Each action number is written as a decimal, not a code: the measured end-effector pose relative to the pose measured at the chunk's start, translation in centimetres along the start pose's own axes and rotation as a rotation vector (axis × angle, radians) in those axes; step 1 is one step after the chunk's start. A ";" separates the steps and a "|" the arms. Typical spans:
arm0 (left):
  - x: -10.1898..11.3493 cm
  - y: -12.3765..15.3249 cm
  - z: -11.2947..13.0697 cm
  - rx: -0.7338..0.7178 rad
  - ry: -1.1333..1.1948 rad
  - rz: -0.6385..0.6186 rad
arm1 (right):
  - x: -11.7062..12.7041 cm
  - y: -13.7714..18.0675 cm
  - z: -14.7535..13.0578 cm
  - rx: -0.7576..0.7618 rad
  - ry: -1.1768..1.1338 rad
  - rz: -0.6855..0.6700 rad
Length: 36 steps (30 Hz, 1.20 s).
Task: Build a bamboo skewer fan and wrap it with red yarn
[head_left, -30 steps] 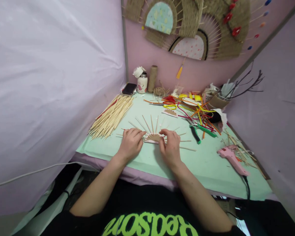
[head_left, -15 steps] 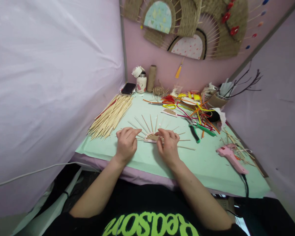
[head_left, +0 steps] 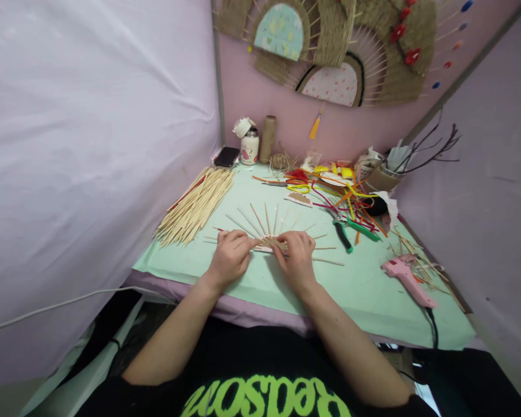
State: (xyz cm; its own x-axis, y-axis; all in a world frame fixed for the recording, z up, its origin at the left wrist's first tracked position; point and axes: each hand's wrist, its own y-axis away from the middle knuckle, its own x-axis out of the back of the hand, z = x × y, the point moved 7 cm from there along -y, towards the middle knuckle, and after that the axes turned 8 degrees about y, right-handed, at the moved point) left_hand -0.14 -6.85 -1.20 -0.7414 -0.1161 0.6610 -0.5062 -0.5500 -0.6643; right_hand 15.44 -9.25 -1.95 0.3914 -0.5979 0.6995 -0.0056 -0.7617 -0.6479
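Observation:
A small cardboard half-circle (head_left: 267, 245) with a pale edge lies flat on the table, thin sticks (head_left: 267, 219) fanning out from its curved side. At its left end is my left hand (head_left: 232, 258), fingers curled and closed, the fingertips touching the cardboard over the sticks. What those fingers pinch, if anything, is hidden. A stick end with a red tip (head_left: 219, 229) pokes out behind that hand. My right hand (head_left: 298, 258) is closed on the right part of the cardboard, thumb in front and fingers over the top, covering some of the sticks.
Loose bamboo sticks (head_left: 195, 208) are heaped at the left. Scissors (head_left: 298, 187), a second cardboard piece (head_left: 299, 199), coloured strips and green-handled pliers (head_left: 342, 234) lie behind and right. A pink glue gun (head_left: 410, 281) rests at the right; a bottle (head_left: 249, 147) stands at the back.
My left hand has moved right, from above the left sticks to the cardboard's left end. My right hand has shifted slightly down and stays at the right part.

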 end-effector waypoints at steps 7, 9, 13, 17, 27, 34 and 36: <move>0.1 0.0 -0.5 0.059 -0.019 0.030 | 1.9 -1.0 -0.1 0.087 -0.105 0.053; 0.1 0.1 -0.6 0.067 -0.028 0.036 | 2.8 -2.2 0.0 0.107 -0.101 0.017; 0.0 0.1 -0.7 0.087 -0.045 0.034 | 3.5 -4.7 0.5 0.128 -0.080 -0.097; -0.2 -0.6 -1.1 0.102 -0.047 0.001 | 1.2 -4.8 0.9 0.132 -0.064 -0.225; -2.3 -1.6 -1.8 0.176 0.012 -0.136 | -1.8 -2.4 1.3 0.180 -0.018 -0.274; -2.7 -1.2 -1.8 0.177 -0.015 -0.164 | -1.5 -2.0 1.7 0.188 0.068 -0.262; -2.7 -1.1 -1.9 0.181 -0.010 -0.168 | -1.8 -1.8 1.4 0.202 0.072 -0.285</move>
State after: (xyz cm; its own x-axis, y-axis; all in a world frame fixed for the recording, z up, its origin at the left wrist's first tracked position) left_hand 1.59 -4.34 -2.93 -0.6484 -0.0180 0.7611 -0.5342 -0.7015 -0.4717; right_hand 16.03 -6.49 -2.50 0.2851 -0.3904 0.8754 0.2793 -0.8398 -0.4655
